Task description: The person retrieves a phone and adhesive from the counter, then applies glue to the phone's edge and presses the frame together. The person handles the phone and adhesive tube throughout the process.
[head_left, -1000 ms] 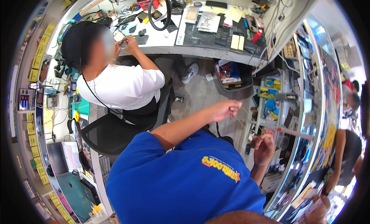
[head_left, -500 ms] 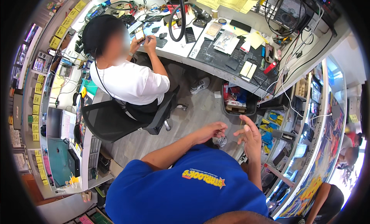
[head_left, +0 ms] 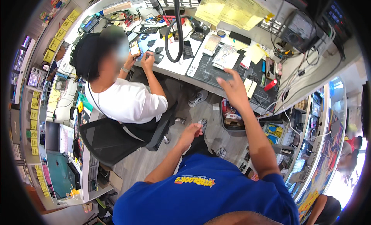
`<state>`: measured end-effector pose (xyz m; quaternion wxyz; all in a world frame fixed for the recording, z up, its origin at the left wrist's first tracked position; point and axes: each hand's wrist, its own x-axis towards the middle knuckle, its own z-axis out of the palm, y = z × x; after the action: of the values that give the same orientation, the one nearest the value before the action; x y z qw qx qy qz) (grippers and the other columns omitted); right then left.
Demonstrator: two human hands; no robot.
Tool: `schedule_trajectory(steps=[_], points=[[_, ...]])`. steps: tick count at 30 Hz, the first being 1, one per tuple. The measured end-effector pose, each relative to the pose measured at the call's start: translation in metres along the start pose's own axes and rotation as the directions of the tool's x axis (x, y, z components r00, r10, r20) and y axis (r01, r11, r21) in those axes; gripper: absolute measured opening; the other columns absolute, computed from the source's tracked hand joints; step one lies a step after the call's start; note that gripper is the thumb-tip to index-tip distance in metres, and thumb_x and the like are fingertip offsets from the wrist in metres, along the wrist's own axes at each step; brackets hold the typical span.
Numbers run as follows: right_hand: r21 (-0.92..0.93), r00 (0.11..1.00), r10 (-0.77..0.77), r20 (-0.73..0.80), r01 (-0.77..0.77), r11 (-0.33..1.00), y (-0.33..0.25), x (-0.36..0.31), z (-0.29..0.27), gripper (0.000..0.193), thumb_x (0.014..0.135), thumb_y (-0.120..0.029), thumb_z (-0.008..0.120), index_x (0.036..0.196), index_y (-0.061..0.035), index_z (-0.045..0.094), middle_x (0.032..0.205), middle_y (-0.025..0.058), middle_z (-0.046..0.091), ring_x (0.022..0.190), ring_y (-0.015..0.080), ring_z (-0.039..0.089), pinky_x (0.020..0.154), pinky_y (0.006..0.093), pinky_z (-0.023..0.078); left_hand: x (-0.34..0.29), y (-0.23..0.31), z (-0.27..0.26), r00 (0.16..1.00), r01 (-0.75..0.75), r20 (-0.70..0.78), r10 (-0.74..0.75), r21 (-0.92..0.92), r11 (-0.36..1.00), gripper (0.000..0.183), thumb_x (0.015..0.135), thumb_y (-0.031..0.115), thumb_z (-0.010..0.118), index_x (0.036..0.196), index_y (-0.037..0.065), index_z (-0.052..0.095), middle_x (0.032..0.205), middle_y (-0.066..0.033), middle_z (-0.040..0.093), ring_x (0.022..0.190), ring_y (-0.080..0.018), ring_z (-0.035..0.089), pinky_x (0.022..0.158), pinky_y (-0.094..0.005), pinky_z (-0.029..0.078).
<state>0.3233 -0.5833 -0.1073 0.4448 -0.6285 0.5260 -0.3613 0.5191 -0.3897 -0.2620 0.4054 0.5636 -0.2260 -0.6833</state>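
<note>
My right hand [head_left: 235,89] reaches out over the front of a black work mat [head_left: 203,72] on the bench, fingers spread and nothing in them. Just beyond its fingertips lies a white packet [head_left: 226,57]. To its right are a pale yellow flat item [head_left: 250,85] and a red cylinder [head_left: 271,85]. A black phone-like slab [head_left: 239,38] lies at the back. Low in front of my body, my left hand [head_left: 190,134] has its fingers curled together above the floor. Whatever they may hold is too small to make out.
A seated co-worker [head_left: 127,101] in a white top holds a phone [head_left: 134,49] at the bench on the left. Their black mesh chair [head_left: 112,138] stands close to my left arm. A dark bin [head_left: 234,129] sits under the bench; a thick black hose [head_left: 178,23] hangs above.
My right hand has moved from in front of my chest forward, out over the bench mat. My left hand has dropped back slightly to the left. The hands are now farther apart.
</note>
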Motion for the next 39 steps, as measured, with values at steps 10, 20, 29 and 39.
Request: schedule_trajectory(steps=[10,20,29,39], points=[[-0.622,0.993,-0.049,0.106,0.105,0.776,0.114,0.420,0.168,0.038,0.094,-0.032,0.065,0.126,-0.0144,0.073,0.122,0.0201,0.072,0.115,0.0375,0.068,0.102,0.0449,0.053,-0.006,-0.050,-0.089,0.954,0.163,-0.240,-0.180,-0.091,0.982,0.031,0.105,0.031,0.062,0.115,0.002,0.067,0.095,-0.0023,0.067,0.085,-0.0112,0.061,0.082,-0.0258,0.050],[-0.640,0.893,0.173,0.415,0.152,0.753,0.095,0.482,0.230,0.054,0.088,-0.035,0.073,0.139,-0.0199,0.066,0.137,0.0136,0.067,0.126,0.0334,0.063,0.107,0.0435,0.050,-0.070,-0.144,-0.159,0.707,0.275,-0.575,-0.412,-0.314,0.909,0.021,0.102,0.021,0.061,0.111,0.004,0.067,0.091,-0.0030,0.067,0.080,-0.0114,0.060,0.074,-0.0246,0.047],[-0.659,0.905,0.075,0.420,0.246,0.711,0.141,0.519,0.237,0.056,0.080,-0.023,0.068,0.136,-0.0220,0.068,0.131,0.0172,0.069,0.123,0.0350,0.065,0.105,0.0437,0.051,-0.097,-0.227,-0.197,0.746,0.498,-0.470,-0.472,-0.078,0.864,0.025,0.101,0.018,0.057,0.119,0.005,0.067,0.102,-0.0120,0.069,0.096,-0.0245,0.066,0.084,-0.0349,0.052],[-0.711,0.918,0.032,0.395,0.283,0.644,0.102,0.484,0.227,0.051,0.085,-0.042,0.074,0.133,-0.0237,0.070,0.123,0.0181,0.072,0.116,0.0353,0.068,0.101,0.0436,0.054,-0.075,-0.230,-0.199,0.904,0.354,-0.406,-0.136,0.530,0.771,0.028,0.100,0.016,0.055,0.123,0.005,0.066,0.116,-0.0184,0.068,0.106,-0.0346,0.067,0.093,-0.0416,0.055]])
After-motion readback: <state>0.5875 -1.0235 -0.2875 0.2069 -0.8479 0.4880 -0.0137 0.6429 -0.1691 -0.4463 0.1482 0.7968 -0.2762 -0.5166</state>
